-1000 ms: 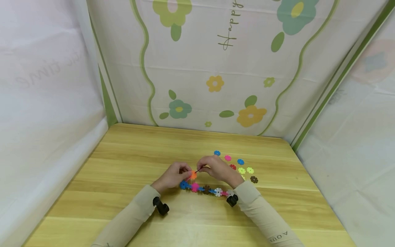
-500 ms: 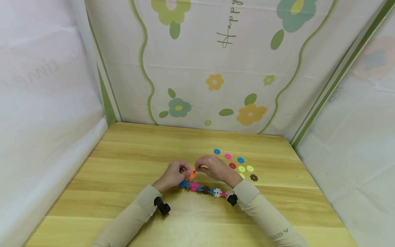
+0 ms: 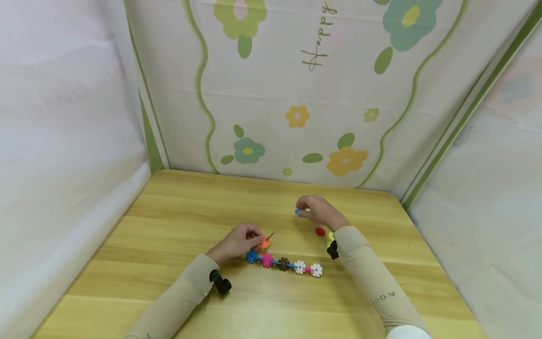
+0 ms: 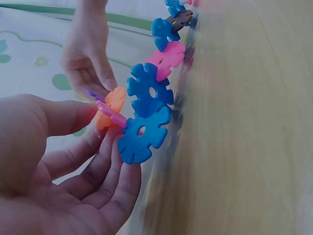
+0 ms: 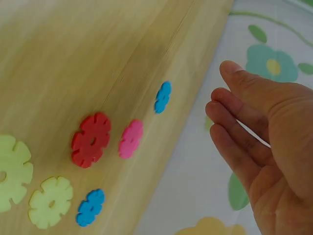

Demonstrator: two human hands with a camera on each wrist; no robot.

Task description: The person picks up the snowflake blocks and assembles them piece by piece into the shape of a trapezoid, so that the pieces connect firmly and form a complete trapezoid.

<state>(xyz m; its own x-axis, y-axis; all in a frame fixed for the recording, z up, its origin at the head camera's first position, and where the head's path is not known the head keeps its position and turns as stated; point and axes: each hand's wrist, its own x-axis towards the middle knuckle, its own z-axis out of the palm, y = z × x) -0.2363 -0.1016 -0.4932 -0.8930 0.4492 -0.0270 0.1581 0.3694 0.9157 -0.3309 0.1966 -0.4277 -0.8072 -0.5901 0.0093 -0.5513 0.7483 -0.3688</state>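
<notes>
Left hand: I had it clamped on the chain, one end between thumb and fingers. Right hand: fingers apart, blue disc near the fingertips.

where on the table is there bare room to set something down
Bare table stretches from the left hand back to the floral cloth, and lies between the left sleeve and right sleeve, nearer the person than the linked chain. Crowded: near the right hand, where the red piece and other loose pieces cluster.
</notes>
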